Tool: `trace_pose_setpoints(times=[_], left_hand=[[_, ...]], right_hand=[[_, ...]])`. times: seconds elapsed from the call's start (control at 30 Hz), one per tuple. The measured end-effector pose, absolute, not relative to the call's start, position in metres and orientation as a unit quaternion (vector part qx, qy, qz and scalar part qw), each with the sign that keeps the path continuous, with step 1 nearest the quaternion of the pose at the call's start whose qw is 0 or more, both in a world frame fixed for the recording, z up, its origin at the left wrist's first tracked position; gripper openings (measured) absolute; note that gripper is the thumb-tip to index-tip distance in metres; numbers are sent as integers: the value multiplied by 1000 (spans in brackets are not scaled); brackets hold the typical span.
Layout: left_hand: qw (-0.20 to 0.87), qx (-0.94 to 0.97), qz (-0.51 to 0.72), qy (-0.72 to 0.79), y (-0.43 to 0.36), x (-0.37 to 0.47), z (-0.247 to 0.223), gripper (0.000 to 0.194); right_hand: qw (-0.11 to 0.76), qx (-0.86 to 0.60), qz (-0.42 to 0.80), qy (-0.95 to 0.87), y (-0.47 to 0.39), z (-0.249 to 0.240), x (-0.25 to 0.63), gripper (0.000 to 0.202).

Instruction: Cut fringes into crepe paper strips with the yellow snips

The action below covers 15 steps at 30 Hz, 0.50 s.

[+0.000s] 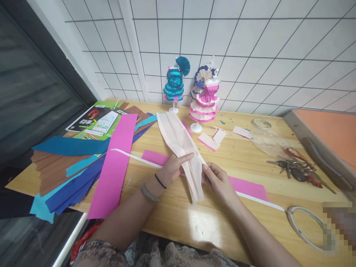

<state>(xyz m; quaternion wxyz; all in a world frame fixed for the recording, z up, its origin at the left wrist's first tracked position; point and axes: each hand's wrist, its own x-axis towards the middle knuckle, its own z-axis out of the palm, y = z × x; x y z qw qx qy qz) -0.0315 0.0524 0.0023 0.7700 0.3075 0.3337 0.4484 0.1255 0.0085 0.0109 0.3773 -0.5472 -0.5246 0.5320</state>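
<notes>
A long cream paper strip (174, 133), creased lengthwise, slants over the middle of the table. My left hand (176, 165) holds it, with the index finger stretched across its surface. At the strip's right edge, my right hand (218, 178) pinches the paper between thumb and fingers. Beneath both hands lies a pink paper strip (247, 187), partly hidden. White tape (263, 201) runs along it and leads to a tape roll (292, 215) at the lower right. A wider pink sheet (118, 159) lies to the left of my left hand.
Fanned blue, brown and teal papers (69, 146) and leaflets (102, 124) lie at the left. Miniature dress forms, one teal (174, 87) and one pink (207, 102), stand at the back. Paper scraps (210, 141), keys (297, 172) and an orange-and-grey case (328, 137) are towards the right.
</notes>
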Motion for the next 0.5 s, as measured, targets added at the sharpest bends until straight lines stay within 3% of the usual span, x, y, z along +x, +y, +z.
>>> trace_pose_setpoints(times=[0.5], left_hand=[[779, 275, 443, 348, 47, -27, 8, 35]], right_hand=[[354, -550, 529, -541, 5, -1, 121, 40]])
